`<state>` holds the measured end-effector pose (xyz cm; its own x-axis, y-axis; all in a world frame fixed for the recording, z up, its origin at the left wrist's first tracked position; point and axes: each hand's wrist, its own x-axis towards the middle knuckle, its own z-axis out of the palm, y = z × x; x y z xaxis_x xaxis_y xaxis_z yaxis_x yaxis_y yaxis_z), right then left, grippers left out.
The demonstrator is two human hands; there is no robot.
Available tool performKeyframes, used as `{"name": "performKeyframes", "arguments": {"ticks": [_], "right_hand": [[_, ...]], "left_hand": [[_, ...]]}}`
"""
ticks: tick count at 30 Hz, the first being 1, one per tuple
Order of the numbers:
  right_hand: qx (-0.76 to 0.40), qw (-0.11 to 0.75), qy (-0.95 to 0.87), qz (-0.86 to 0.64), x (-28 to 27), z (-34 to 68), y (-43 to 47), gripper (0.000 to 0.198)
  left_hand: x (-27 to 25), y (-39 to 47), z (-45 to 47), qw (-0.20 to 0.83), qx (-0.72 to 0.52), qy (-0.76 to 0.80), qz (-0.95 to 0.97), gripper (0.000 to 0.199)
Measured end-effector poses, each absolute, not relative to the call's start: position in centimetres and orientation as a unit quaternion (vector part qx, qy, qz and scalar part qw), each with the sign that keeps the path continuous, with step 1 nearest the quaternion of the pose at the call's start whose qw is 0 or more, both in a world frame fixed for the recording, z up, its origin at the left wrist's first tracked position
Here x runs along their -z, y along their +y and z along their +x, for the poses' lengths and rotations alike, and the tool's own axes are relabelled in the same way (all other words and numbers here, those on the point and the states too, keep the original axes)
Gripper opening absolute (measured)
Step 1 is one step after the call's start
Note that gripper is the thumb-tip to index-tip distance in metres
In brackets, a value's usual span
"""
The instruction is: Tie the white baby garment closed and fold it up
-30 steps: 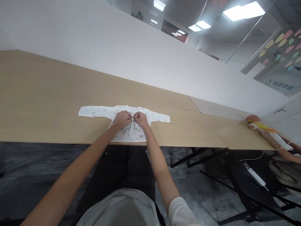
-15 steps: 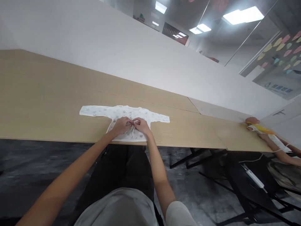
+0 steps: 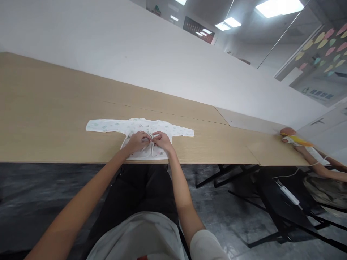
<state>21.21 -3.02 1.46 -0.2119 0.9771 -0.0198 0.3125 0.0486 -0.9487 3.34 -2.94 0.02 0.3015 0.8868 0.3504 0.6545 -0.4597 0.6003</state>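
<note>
A small white baby shirt point(image 3: 143, 124) with a faint pastel print lies flat near the table's front edge, its sleeves spread to either side. Over the middle of its front, my left hand point(image 3: 137, 141) has thumb and fingers pinched together on a thin white tie string point(image 3: 152, 148). Close against it, my right hand point(image 3: 162, 141) also pinches the tie string, fingertips nearly touching those of the left. A loop of string hangs below the fingers onto the shirt. The exact crossing of the strings is hidden by my fingertips.
The long wooden table point(image 3: 59, 97) runs along a white partition point(image 3: 114, 47) topped with glass. At the far right, another person's arms point(image 3: 317, 162) reach to a doll point(image 3: 288, 133) in yellow and white. A black chair point(image 3: 282, 206) holds a white power strip point(image 3: 290, 196).
The whole view has shifted slightly. My hands stay at the shirt's front, still pinching; the string between them looks drawn closer in, with a smaller loop below.
</note>
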Motion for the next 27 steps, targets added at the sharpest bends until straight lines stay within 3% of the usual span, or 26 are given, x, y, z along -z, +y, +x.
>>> {"name": "performKeyframes", "arguments": {"ticks": [19,27], "right_hand": [[-0.513,0.383,-0.584,-0.498,-1.24,20.91,-2.83,0.022],[-0.506,0.38,-0.602,-0.487,-1.16,20.87,-2.96,0.024]], "left_hand": [[-0.44,-3.47,3.23,0.229,-0.34,0.511,0.756,0.035],[-0.17,-2.89,3.17,0.126,-0.29,0.53,0.787,0.037]]}}
